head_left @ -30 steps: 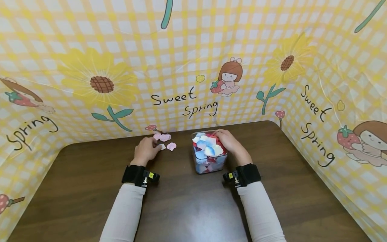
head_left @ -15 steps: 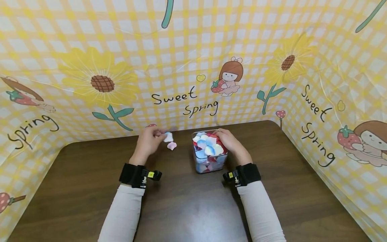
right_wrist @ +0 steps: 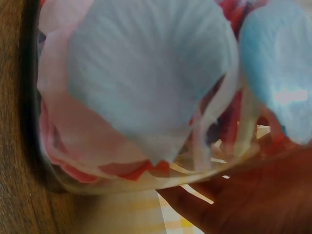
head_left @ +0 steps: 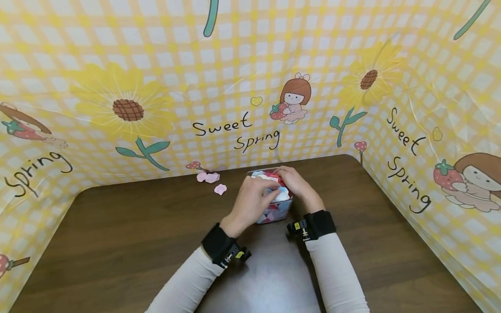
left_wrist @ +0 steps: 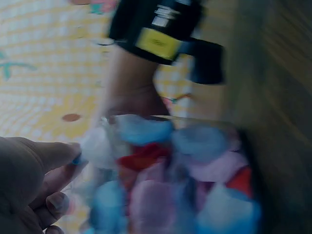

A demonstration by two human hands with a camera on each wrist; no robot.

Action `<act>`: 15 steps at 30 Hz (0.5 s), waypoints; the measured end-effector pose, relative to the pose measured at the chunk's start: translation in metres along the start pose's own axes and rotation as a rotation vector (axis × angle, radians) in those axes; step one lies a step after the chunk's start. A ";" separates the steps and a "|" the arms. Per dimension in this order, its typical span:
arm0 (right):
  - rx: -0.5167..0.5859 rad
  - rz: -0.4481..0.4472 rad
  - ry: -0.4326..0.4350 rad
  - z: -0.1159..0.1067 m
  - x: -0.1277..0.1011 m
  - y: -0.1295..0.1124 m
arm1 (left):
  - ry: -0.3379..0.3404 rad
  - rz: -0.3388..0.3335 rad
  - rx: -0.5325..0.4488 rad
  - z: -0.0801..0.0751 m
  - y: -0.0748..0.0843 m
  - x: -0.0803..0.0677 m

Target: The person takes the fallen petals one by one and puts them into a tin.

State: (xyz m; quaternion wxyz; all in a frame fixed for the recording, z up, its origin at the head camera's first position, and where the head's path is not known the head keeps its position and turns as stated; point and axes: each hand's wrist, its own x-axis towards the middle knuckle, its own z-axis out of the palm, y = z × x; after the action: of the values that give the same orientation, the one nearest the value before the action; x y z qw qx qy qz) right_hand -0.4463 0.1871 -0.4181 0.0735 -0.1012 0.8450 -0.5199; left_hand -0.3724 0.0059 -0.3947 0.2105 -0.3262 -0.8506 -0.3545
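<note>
A clear plastic container [head_left: 276, 213] full of white, blue, red and pink petals stands at the back middle of the dark wooden table [head_left: 117, 243]. My right hand [head_left: 287, 178] grips its far right rim, fingers curled round the wall. My left hand [head_left: 270, 192] hovers over the container's open top and pinches a pale petal [head_left: 281, 192] between thumb and fingers. The blurred left wrist view shows the petals in the container [left_wrist: 175, 185] and my thumb and fingers [left_wrist: 53, 202] beside them. Up close in the right wrist view are pale blue petals [right_wrist: 146, 83] behind the clear wall.
Three loose pink petals [head_left: 211, 177] lie on the table left of the container, near the back edge. A yellow checked backdrop [head_left: 235, 87] with sunflowers and lettering walls in the table at the back and both sides.
My left hand picked up a pale petal from the loose ones and carried it right, from the table's back edge to above the container. The right hand kept its hold.
</note>
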 end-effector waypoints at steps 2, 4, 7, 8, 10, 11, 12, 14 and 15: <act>0.007 -0.004 0.011 0.000 0.000 -0.001 | -0.020 0.010 0.069 0.006 0.001 0.000; 0.021 0.007 0.014 0.000 0.000 -0.002 | -0.025 0.016 0.110 0.007 0.001 0.000; 0.032 0.029 0.003 0.000 0.001 -0.001 | 0.008 0.010 0.081 0.001 -0.002 0.001; 0.037 0.030 0.000 -0.001 0.001 -0.001 | 0.029 0.005 0.058 -0.003 -0.003 0.002; 0.031 0.024 0.004 0.000 0.002 0.000 | 0.083 -0.011 -0.010 -0.015 -0.007 0.005; 0.029 0.022 0.008 0.000 0.002 0.000 | 0.112 -0.026 -0.037 -0.021 -0.011 0.006; 0.023 0.016 0.014 0.000 0.002 0.000 | 0.143 -0.047 -0.050 -0.028 -0.017 0.007; 0.014 0.004 0.029 0.001 0.002 0.001 | 0.196 -0.104 -0.052 -0.043 -0.032 0.007; 0.014 0.003 0.030 0.001 0.001 0.001 | 0.213 -0.144 -0.033 -0.049 -0.041 0.006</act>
State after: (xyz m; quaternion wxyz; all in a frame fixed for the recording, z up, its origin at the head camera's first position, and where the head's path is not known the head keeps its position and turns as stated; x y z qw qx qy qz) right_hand -0.4474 0.1860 -0.4193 0.0621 -0.0916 0.8426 -0.5271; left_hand -0.3998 -0.0503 -0.3777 0.2683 -0.2282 -0.8388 -0.4153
